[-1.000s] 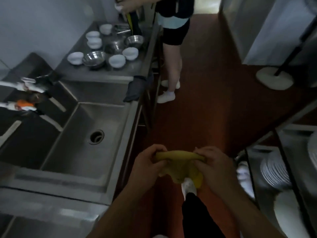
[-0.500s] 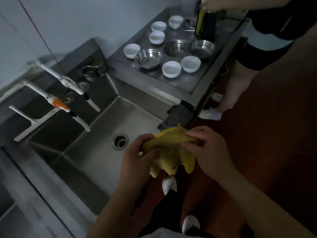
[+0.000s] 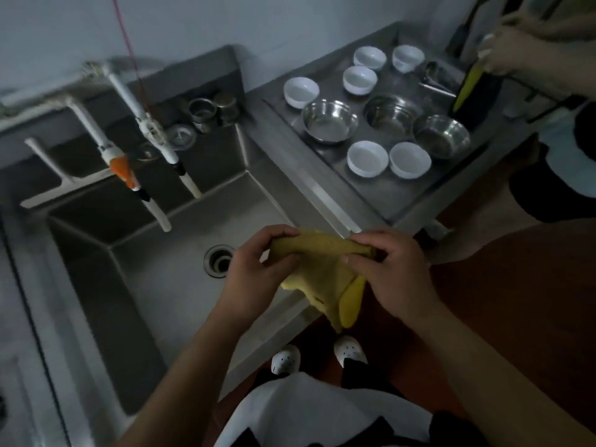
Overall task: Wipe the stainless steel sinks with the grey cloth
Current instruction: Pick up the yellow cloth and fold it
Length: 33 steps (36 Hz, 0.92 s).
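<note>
A stainless steel sink [image 3: 154, 285] with a round drain [image 3: 219, 261] lies below and left of my hands. Over its front right rim, both hands hold a yellow cloth [image 3: 325, 275]. My left hand [image 3: 258, 272] pinches the cloth's left end and my right hand [image 3: 390, 269] pinches its right end, so the rest hangs down between them. The grey cloth seen earlier on the sink's right corner is hidden behind my hands and the yellow cloth.
Two white taps [image 3: 151, 133] reach over the sink from the back wall. To the right, a steel counter [image 3: 380, 185] carries white bowls [image 3: 367, 158] and steel bowls [image 3: 329, 121]. Another person [image 3: 548, 130] stands at its far right end. Small steel cups [image 3: 203, 111] sit behind the sink.
My view has swung left and down over the sink. Both hands carried the yellow cloth from above the floor to above the sink's front right rim.
</note>
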{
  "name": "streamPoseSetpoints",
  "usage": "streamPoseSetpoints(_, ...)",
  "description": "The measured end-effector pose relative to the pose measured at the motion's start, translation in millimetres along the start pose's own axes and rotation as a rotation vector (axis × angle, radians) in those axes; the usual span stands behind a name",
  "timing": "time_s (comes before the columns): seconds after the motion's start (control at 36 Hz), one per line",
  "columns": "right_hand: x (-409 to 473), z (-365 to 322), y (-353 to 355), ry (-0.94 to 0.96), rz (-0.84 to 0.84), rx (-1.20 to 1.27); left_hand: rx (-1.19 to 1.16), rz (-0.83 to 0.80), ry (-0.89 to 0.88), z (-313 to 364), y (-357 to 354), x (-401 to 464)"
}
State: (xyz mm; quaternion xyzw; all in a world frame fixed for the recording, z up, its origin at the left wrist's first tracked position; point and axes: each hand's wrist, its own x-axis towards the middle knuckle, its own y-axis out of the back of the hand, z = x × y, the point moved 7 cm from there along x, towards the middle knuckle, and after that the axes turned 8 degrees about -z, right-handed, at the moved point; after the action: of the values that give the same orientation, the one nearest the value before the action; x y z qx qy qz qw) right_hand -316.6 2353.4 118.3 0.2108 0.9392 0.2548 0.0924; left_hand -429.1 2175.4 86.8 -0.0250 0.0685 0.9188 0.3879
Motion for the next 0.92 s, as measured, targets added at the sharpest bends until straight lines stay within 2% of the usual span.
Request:
streamPoseSetpoints(0.08, 19, 0, -4, 0.055, -0.082, 0.006, 0.019, 0.105, 0.038, -2, 3, 0)
streamPoseSetpoints(0.17, 31, -2, -8, 0.146, -0.178, -0.007, -0.028, 0.306, 0.103, -6, 3, -14)
streamPoseSetpoints(0.25, 39, -4, -12, 0.222, -0.270, 0.024, -0.194, 0.556, 0.183, -14, -3, -36)
streamPoseSetpoints(0.31, 42, 0, -16, 0.247, -0.337, 0.052, -0.283, 0.664, 0.262, -24, -10, -51)
streamPoseSetpoints(0.36, 44, 5, -24, 0.267, -0.417, 0.079, -0.301, 0.645, 0.351, -34, -21, -60)
streamPoseSetpoints(0.42, 43, 11, -30, 0.278, -0.495, 0.106, -0.343, 0.608, 0.368, -39, -32, -68)
streamPoseSetpoints(0.58, 31, 20, -37, 0.279, -0.667, 0.161, -0.442, 0.727, 0.395, -38, -58, -103)
streamPoseSetpoints(0.67, 20, 26, -41, 0.277, -0.731, 0.173, -0.557, 0.771, 0.343, -36, -72, -114)
streamPoseSetpoints(0.81, 6, 41, -53, 0.230, -0.789, 0.135, -0.562, 0.906, 0.321, -51, -82, -132)
streamPoseSetpoints(0.92, -2, 41, -66, 0.232, -0.798, 0.110, -0.572, 0.849, 0.269, -60, -78, -138)
